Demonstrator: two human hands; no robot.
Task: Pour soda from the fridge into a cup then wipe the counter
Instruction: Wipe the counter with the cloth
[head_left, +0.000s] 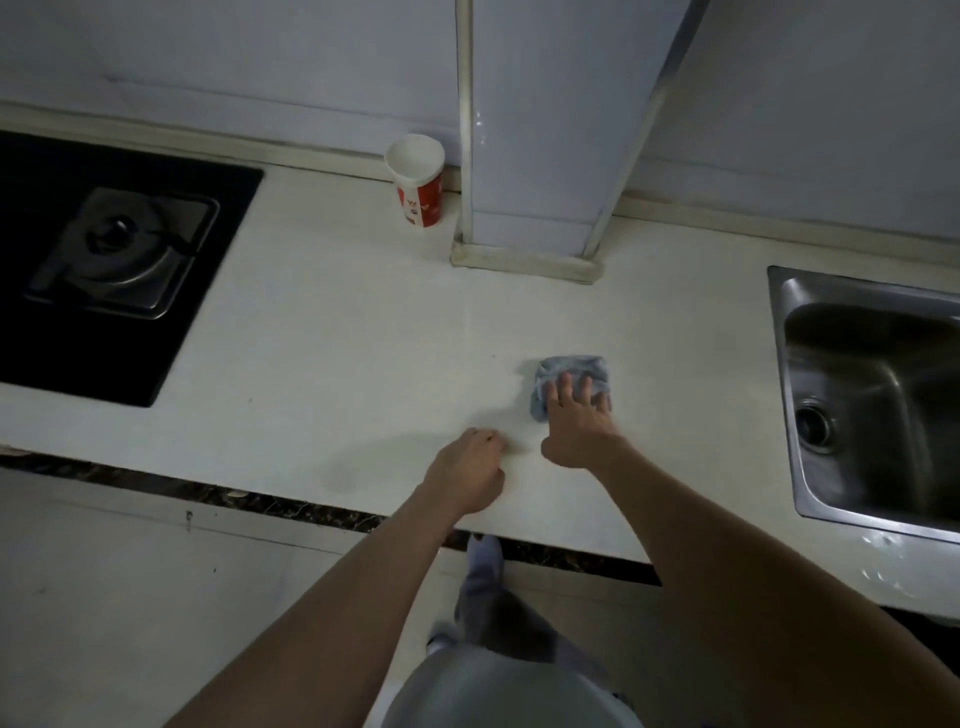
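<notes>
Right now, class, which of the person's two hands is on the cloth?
The right hand, fingers spread flat on the blue-grey cloth near the sink. The left hand rests curled on the counter, touching no cloth.

**A:** Fig. 1, head view, looking down. What covers the upper body?

**B:** A pale grey top (498, 691), plain, seen as a rounded mass at the bottom edge. The left forearm (332, 597) and right forearm (727, 545) are bare from the frame edge to the left hand (470, 480) and right hand (576, 426).

**A:** And the lower body?

**B:** Darker grey trousers (483, 603), loose and creased. The forward foot (485, 551) carries pale grey footwear with a rounded toe; the rear foot (441, 642) shows a whitish edge. Shoe, slipper or sock: the blur does not allow a decision.
</notes>
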